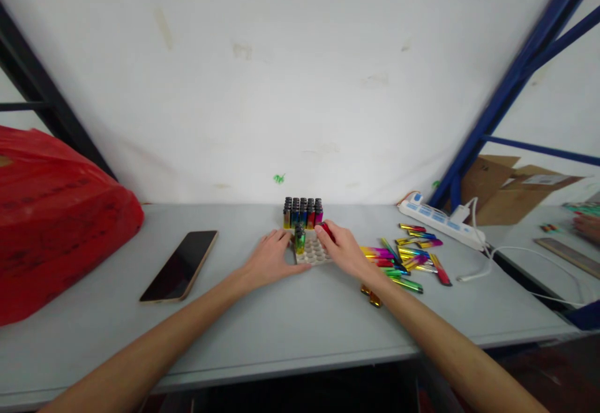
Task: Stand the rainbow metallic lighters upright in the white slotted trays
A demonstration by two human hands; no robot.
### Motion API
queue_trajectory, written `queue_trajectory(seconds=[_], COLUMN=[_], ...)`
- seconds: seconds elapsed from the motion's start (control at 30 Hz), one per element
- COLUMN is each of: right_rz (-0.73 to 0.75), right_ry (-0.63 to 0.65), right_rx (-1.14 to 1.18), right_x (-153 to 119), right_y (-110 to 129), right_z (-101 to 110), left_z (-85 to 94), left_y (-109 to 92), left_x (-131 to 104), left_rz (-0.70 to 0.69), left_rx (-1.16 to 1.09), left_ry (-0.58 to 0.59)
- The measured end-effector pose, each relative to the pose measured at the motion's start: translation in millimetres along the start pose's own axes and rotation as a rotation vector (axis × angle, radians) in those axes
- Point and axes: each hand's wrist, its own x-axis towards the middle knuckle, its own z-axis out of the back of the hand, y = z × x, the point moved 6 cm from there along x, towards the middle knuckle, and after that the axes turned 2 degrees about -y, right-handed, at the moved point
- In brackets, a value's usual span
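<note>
A pale tray with round holes [315, 252] lies on the table in front of me. My left hand [270, 255] grips its left side, thumb along the front edge and fingers at the back corner. A few green-and-gold lighters [300, 242] stand upright in the tray's left column. In my right hand [344, 249], a red lighter [327, 230] is pinched above the tray's right back part; its lower end is hard to see. Just behind the tray stands a block of upright lighters [303, 213] with black tops, in several shiny colours.
Loose shiny lighters [412, 257] lie in a heap to the right, partly behind my right forearm. A phone [180, 266] and a red plastic bag [56, 219] are on the left. A white power strip [443, 220] with cables and a cardboard box [497, 188] sit at right; another person's hand [588, 227] shows beyond.
</note>
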Motion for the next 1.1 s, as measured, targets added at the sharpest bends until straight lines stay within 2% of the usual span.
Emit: queue_trajectory(seconds=[0.13,0.2,0.3,0.43,0.57,0.7,0.9,1.0,1.1], right_rz=[0.210,0.248,0.182,0.158,0.147,0.186,0.199,0.196,0.155], right_ry=[0.046,0.104,0.177,0.197,0.273,0.322,0.324,0.317,0.311], right_rx=[-0.119,-0.166,-0.143,-0.142,-0.249,-0.417,-0.644,-0.657,-0.592], right_x=[-3,-4,-4,-5,-5,-3,-5,-7,-5], right_y=[13,16,13,10,7,11,17,18,15], right_z=[1,-2,-8,-16,-24,-22,-31,-36,-24], left_z=[1.2,1.6,1.6,0.3,-0.6,-2.8,-4.3,-2.9,-1.0], left_y=[0,1,2,1,1,3,3,2,4], left_x=[1,1,1,1,1,1,2,2,2], left_rz=[-0.022,-0.037,-0.038,-0.038,-0.052,-0.058,-0.087,-0.109,-0.088], left_rx=[-0.031,-0.042,-0.044,-0.051,-0.056,-0.053,-0.035,-0.053,-0.058], left_ry=[-0.005,-0.015,-0.021,0.004,-0.003,-0.002,0.005,-0.001,-0.002])
